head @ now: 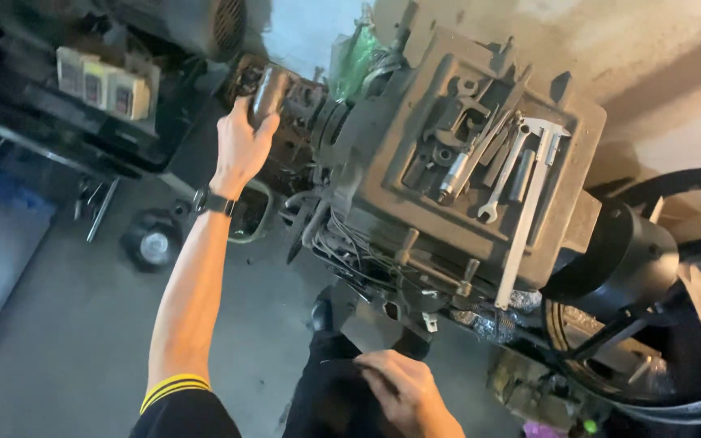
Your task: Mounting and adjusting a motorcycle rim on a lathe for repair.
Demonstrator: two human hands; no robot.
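Note:
My left hand (242,144) reaches out to the left end of a dark, greasy machine (391,154) and grips a shiny metal cylinder (268,91) there. A dark watch sits on that wrist. Down at the frame's lower edge, my right hand (403,391) rests against my dark trousers, fingers curled, just below the machine's front. Whether it holds anything is hidden. The flat top of the machine carries wrenches (503,180), a steel caliper (531,191) and other hand tools.
A large black belt wheel (667,276) and belts take up the right side. A small black wheel (152,241) lies on the grey concrete floor at left, near a dark cabinet with small boxes (103,81) on it. Wires hang under the machine.

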